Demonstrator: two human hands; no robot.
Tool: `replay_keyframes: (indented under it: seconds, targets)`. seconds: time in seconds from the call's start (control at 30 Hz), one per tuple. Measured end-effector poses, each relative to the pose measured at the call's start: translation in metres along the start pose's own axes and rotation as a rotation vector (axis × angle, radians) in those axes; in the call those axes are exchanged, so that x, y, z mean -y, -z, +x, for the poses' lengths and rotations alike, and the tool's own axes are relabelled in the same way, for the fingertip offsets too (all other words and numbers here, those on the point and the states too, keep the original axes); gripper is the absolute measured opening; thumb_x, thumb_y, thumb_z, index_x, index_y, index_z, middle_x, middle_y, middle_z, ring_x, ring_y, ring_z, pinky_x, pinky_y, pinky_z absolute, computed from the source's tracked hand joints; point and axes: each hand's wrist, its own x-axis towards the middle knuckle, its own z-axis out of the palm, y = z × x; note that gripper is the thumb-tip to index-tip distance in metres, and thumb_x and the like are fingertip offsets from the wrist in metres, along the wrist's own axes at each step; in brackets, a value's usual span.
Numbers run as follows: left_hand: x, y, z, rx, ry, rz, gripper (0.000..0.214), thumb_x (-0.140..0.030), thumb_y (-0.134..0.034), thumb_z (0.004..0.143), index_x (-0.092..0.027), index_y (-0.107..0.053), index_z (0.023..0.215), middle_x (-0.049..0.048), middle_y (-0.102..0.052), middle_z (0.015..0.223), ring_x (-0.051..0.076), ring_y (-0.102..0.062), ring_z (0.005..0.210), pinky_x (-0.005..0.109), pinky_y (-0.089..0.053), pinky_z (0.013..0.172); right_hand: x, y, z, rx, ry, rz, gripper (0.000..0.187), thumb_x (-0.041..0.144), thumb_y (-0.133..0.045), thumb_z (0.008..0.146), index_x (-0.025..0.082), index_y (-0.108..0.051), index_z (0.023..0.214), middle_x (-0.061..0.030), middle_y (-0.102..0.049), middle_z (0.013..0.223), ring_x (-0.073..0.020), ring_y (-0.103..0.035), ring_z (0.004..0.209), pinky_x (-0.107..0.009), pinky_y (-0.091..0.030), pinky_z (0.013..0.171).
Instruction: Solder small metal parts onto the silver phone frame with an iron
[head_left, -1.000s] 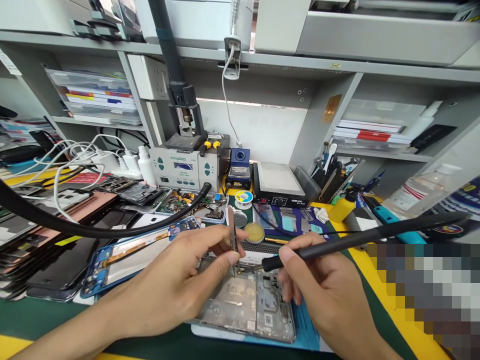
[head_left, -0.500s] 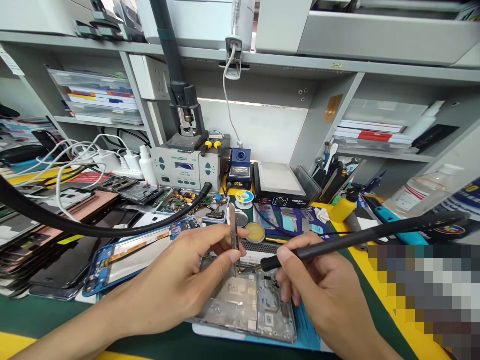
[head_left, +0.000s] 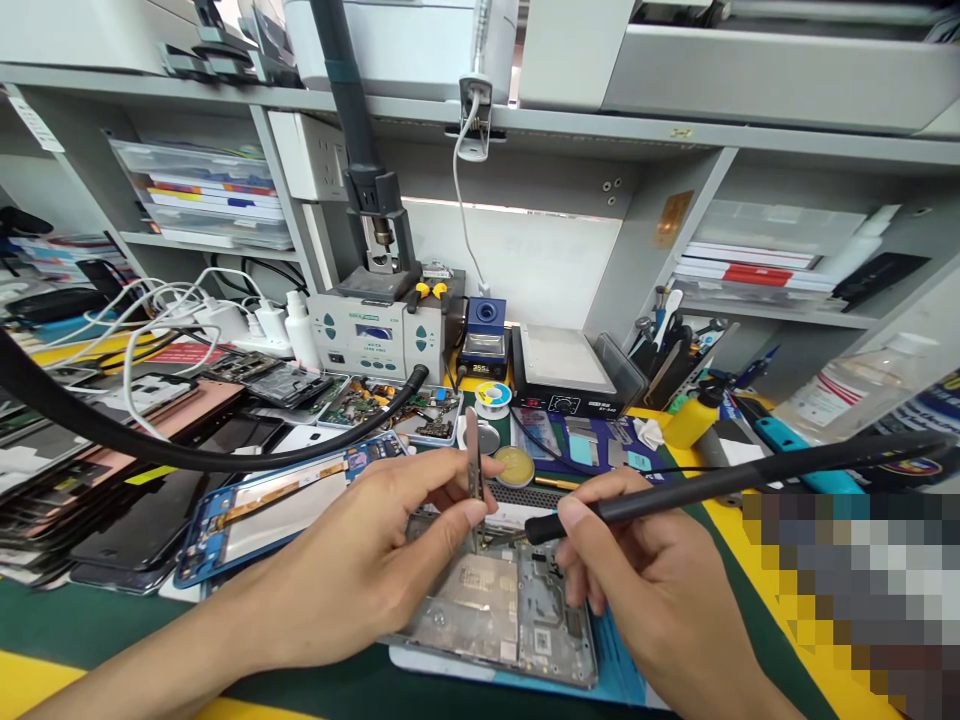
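My left hand (head_left: 360, 565) pinches a pair of metal tweezers (head_left: 475, 470), held upright with the tips down on an opened phone (head_left: 499, 610). The phone lies face down on a blue mat (head_left: 619, 670), its metal shields and board exposed. My right hand (head_left: 652, 580) grips a long black soldering iron (head_left: 720, 482) like a pen, its tip at the phone's top edge right beside the tweezer tips. The two hands almost touch above the phone.
A rework station (head_left: 375, 335) and small blue soldering station (head_left: 484, 340) stand behind, with a black hotplate (head_left: 566, 370). A black hose (head_left: 187, 455) arcs across the left. Phone frames and screens (head_left: 255, 505) pile on the left. A yellow bottle (head_left: 694, 415) and tools sit right.
Both hands keep the same grip and stay over the phone. The view has drifted slightly, so everything sits a little to the right and lower.
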Motion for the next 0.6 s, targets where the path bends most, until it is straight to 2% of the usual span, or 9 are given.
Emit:
replay_keyframes:
  seconds: [0.2, 0.6]
  targets:
    - [-0.0014, 0.0012, 0.0, 0.028, -0.006, 0.002, 0.03, -0.041, -0.055, 0.116, -0.024, -0.073, 0.1, 0.0041, -0.08, 0.1, 0.021, -0.075, 0.092, 0.027, -0.056, 0.073, -0.0001, -0.0001, -0.0003, -0.005, 0.008, -0.011, 0.042, 0.062, -0.082, 0.103, 0.024, -0.071, 0.088, 0.0028, -0.068, 0.063, -0.0145, -0.065, 0.05, -0.024, -0.051, 0.05]
    - [0.0004, 0.002, -0.001, 0.002, 0.003, -0.002, 0.031, -0.045, -0.06, 0.114, -0.024, -0.078, 0.102, 0.0036, -0.078, 0.089, 0.023, -0.075, 0.09, 0.027, -0.058, 0.074, -0.0002, 0.0006, -0.001, 0.005, -0.004, -0.041, 0.042, 0.064, -0.08, 0.103, 0.025, -0.071, 0.088, 0.0023, -0.067, 0.064, -0.0177, -0.066, 0.05, -0.028, -0.051, 0.051]
